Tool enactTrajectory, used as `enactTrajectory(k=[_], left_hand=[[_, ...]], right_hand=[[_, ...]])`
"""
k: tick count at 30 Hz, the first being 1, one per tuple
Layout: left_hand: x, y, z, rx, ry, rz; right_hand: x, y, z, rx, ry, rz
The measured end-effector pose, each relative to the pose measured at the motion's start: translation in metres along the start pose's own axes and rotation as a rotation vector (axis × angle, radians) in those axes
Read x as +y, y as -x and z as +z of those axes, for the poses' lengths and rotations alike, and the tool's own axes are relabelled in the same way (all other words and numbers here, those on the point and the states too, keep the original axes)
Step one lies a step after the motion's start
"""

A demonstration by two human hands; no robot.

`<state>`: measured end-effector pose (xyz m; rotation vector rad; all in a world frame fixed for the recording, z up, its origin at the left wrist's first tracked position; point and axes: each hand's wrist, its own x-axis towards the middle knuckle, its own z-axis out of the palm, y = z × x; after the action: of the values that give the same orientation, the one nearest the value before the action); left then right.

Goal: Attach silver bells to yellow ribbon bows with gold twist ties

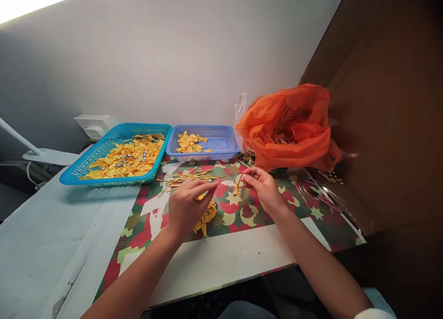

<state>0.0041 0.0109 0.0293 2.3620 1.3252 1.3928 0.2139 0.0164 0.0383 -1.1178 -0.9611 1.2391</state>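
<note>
Between the thumb and fingers of my right hand hangs a thin yellow ribbon with a small silver bell at its lower end. My left hand is closed in a pinch, its fingertips pointing right toward the ribbon; what they hold, if anything, is too small to make out. Under and beside that hand lies a pile of yellow ribbon bows with silver bells, partly hidden by it. Just behind it, gold twist ties are spread in a loose bundle on the patterned sheet.
A teal basket at the left holds yellow bows, bells and gold ties. Beside it, a blue-violet basket has several yellow bows. An orange bag stands at the back right, near a brown cardboard panel. Clear wire-like loops lie at right.
</note>
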Motion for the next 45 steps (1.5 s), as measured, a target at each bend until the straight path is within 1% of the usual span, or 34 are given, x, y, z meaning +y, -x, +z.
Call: enactTrajectory(k=[3,7,12,16,19,22,28,31,34,36,38,41,43,45], left_hand=[[0.0,0.0,0.0,-0.033,-0.001,-0.001],[0.0,0.0,0.0,-0.041,-0.002,-0.008],[0.0,0.001,0.001,-0.027,-0.022,-0.019],[-0.002,0.001,0.003,-0.002,-0.064,0.022],[-0.002,0.001,0.004,0.024,-0.102,0.06],[-0.002,0.003,0.007,0.024,-0.127,0.099],[0.003,0.005,0.01,0.023,-0.142,0.166],[0.005,0.005,0.011,0.019,-0.133,0.206],[0.006,0.005,0.012,0.008,-0.105,0.196],[0.005,0.005,0.012,-0.012,-0.091,0.19],[0.004,0.003,0.009,-0.056,-0.067,0.191],[0.001,-0.005,-0.003,-0.191,0.054,0.159],[-0.004,-0.012,-0.016,-0.274,0.175,0.077],[-0.01,-0.018,-0.029,-0.302,0.301,-0.071]], right_hand=[[0.002,0.002,-0.003,0.016,-0.004,-0.025],[0.003,0.007,-0.007,0.032,-0.026,0.001],[0.008,0.01,-0.012,-0.041,-0.08,0.068],[0.018,0.009,-0.012,-0.075,-0.133,0.101],[0.023,0.009,-0.011,-0.086,-0.117,0.079],[0.026,0.01,-0.008,-0.11,-0.056,0.059],[0.027,0.019,0.008,-0.146,0.133,-0.026],[0.03,0.022,0.016,-0.137,0.176,-0.087],[0.034,0.022,0.02,-0.114,0.213,-0.156],[0.034,0.022,0.019,-0.119,0.248,-0.186],[0.032,0.022,0.016,-0.143,0.281,-0.209],[0.023,0.021,0.009,-0.17,0.35,-0.271],[0.011,0.019,0.002,-0.187,0.426,-0.352],[-0.005,0.016,-0.004,-0.247,0.526,-0.463]])
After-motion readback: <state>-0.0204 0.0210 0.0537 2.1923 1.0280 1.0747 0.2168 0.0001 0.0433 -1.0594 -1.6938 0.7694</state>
